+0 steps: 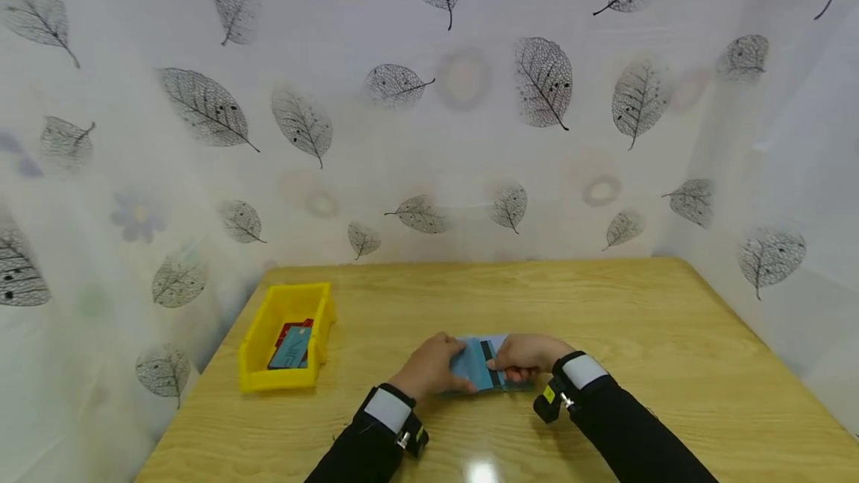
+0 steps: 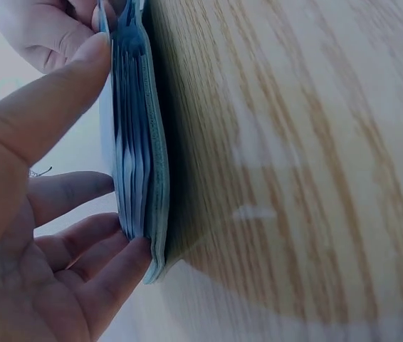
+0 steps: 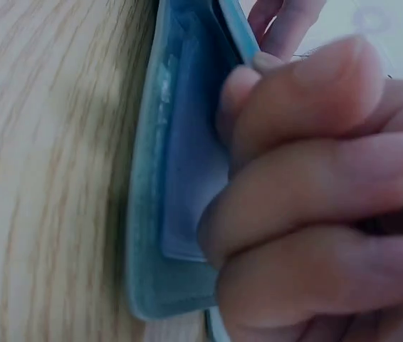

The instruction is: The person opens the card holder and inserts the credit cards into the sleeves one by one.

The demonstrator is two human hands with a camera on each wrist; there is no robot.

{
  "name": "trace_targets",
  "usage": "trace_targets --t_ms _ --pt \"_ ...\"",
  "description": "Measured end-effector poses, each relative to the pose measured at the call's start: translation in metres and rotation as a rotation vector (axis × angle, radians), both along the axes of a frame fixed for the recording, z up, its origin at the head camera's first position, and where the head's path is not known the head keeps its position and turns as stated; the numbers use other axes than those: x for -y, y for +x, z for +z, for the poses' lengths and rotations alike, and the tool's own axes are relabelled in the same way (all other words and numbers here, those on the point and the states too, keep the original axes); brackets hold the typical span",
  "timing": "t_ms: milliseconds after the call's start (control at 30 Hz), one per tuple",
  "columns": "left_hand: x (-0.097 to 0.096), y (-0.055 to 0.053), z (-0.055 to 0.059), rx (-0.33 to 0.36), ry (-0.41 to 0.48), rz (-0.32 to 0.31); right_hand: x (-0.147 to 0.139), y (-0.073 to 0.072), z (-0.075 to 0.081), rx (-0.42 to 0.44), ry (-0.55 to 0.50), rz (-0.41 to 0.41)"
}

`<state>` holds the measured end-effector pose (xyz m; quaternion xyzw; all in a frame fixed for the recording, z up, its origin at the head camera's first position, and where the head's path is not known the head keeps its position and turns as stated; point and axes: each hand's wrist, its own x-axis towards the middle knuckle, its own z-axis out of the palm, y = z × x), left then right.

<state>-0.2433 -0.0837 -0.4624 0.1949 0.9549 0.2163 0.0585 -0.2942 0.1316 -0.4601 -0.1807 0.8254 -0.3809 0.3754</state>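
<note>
A light-blue card holder (image 1: 518, 386) with several thin clear sleeves stands partly spread on the table; its stacked sleeves (image 2: 132, 142) show edge-on in the left wrist view. My left hand (image 1: 432, 368) grips its left side, thumb on the upper sheet and fingertips at the lower edge. On top lies a blue card (image 1: 473, 364) with a dark stripe. My right hand (image 1: 526, 356) pinches it near the stripe, the other fingers curled. In the right wrist view those fingers (image 3: 294, 192) hide much of the card, beside the holder's open cover (image 3: 141, 214).
A yellow bin (image 1: 251, 364) stands at the table's left, with a blue card (image 1: 291, 347) and red cards (image 1: 282, 334) in it. The wooden table (image 1: 637, 349) reaches back to a leaf-patterned curtain (image 1: 463, 147).
</note>
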Motion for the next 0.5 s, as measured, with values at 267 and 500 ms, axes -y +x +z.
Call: trace_targets --t_ms 267,500 --pt "-0.0005 -0.001 0.0017 -0.022 -0.061 0.01 -0.0024 0.0029 -0.0027 0.107 -0.155 -0.148" --pt "-0.0011 -0.0002 -0.0023 -0.003 -0.052 0.002 0.0003 0.0047 -0.0009 0.004 -0.048 -0.067"
